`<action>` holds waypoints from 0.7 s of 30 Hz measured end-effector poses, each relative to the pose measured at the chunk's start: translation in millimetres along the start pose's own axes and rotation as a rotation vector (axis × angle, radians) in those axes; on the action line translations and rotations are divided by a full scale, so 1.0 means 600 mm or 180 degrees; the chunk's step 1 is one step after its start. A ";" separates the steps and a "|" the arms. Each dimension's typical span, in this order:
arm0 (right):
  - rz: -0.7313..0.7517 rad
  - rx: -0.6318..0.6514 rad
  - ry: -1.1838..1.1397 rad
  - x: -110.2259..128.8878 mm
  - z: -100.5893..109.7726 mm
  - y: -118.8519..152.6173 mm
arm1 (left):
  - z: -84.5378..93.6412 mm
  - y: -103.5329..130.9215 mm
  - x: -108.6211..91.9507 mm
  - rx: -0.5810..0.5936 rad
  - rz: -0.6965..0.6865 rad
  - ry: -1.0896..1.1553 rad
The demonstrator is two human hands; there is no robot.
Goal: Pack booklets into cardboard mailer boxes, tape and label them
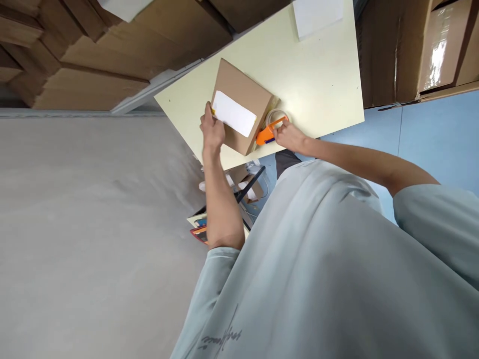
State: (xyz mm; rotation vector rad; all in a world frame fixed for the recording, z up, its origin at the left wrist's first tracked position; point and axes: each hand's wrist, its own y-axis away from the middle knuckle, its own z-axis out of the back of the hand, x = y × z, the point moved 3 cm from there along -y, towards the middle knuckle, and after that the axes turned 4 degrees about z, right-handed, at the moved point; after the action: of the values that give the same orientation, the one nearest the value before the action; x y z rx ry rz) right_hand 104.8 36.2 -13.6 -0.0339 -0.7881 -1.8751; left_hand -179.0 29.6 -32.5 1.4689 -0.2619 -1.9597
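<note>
A brown cardboard box [243, 82] with a white label [234, 113] on its upper face sits on the pale yellow table [318, 75]. My left hand [212, 128] grips the left edge of the box beside the label, its fingers curled over that edge. At the right side of the box, my right hand [287, 135] is closed on the handle of an orange tape dispenser [265, 134]. The dispenser carries a roll of tape [270, 115] and its front end is against or very close to the side of the box.
A white flat item [318, 17] lies at the table's far end. Stacked cardboard boxes [149, 45] stand beyond the table, with more cartons [392, 50] at the right. A grey wall [93, 224] is at the left, and small clutter [250, 189] sits below the table's near edge.
</note>
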 end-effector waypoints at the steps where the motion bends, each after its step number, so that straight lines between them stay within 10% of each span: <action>1: -0.0019 0.0004 0.0013 0.011 -0.003 -0.002 | -0.017 0.001 0.004 -0.0245 0.0037 -0.0111; 8: -0.0141 -0.0290 0.0220 0.000 -0.038 0.013 | -0.098 0.037 0.021 -0.1470 -0.0121 -0.0628; 14: -0.0205 -0.0348 -0.0152 -0.043 -0.083 0.085 | -0.091 0.028 0.024 -0.1449 -0.0180 -0.0746; 21: -0.0891 -0.0091 0.0251 -0.206 -0.063 0.222 | -0.097 0.033 0.014 -0.1574 -0.0270 -0.1290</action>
State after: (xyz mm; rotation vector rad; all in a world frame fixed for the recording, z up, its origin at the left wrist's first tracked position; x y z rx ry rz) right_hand 283.6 86.3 -22.0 0.1381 -0.7412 -2.1378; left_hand -119.4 22.1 -49.0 0.7770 0.1122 -2.1793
